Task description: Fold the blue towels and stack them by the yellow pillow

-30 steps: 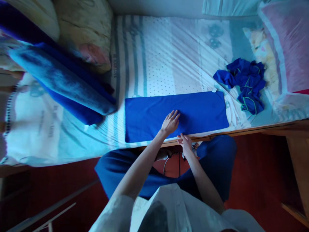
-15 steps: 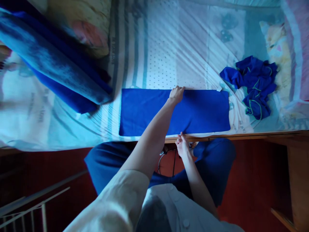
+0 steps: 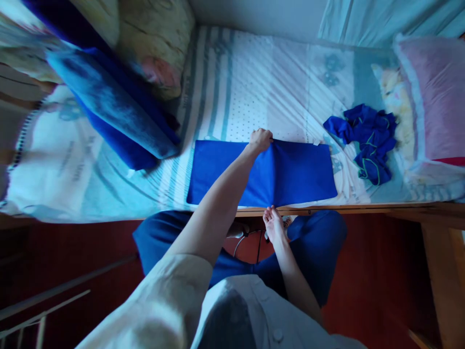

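Observation:
A folded blue cloth [image 3: 301, 169] lies along the front edge of the bed, with a raised crease down its middle. My left hand [image 3: 260, 139] reaches across it and pinches its far edge near the middle. At the near edge, opposite, my right hand [image 3: 273, 223] grips the cloth between its fingertips, palm turned up. The cloth is lifted slightly between the two hands, while both ends rest on the sheet. My left forearm hides part of the cloth's left half.
A crumpled blue cloth with green edging [image 3: 374, 140] lies to the right, beside a pink pillow [image 3: 441, 97]. Long blue folded fabric [image 3: 112, 102] rests at the left near a yellowish pillow [image 3: 156, 43]. The wooden bed edge [image 3: 363, 209] runs before my knees.
The cloth's middle has risen into a crease between my hands, and its ends have drawn inward. The view has shifted and shows more of the far side of the bed.

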`<act>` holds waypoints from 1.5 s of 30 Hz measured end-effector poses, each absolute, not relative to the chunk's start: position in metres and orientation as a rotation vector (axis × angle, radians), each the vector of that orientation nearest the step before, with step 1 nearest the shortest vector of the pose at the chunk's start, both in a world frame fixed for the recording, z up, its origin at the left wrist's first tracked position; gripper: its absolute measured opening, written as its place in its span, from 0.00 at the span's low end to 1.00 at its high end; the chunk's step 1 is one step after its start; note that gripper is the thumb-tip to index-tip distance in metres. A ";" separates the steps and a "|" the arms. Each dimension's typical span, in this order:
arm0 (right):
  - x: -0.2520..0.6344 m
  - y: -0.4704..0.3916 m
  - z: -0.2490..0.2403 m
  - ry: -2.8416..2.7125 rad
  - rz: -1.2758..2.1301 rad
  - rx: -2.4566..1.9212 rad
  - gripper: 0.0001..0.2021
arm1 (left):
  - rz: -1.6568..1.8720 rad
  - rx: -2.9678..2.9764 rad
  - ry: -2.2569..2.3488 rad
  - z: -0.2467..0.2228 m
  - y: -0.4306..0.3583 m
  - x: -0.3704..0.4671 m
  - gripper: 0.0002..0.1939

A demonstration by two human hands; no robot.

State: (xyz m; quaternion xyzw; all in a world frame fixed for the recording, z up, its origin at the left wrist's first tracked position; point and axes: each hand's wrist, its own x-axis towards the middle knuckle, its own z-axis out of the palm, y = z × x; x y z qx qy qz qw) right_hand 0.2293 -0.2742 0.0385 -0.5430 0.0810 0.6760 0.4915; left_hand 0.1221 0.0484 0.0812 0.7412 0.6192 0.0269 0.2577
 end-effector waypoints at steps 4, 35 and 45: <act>0.249 -0.287 0.058 0.074 1.651 -1.330 0.12 | 0.146 2.004 1.775 0.123 0.026 0.119 0.15; 0.411 -0.169 0.358 -1.093 0.740 -1.098 0.22 | 1.343 1.473 1.427 0.376 -0.110 0.034 0.28; 0.408 -0.175 0.369 -1.138 0.885 -1.024 0.15 | 1.530 1.196 1.387 0.386 -0.150 0.023 0.27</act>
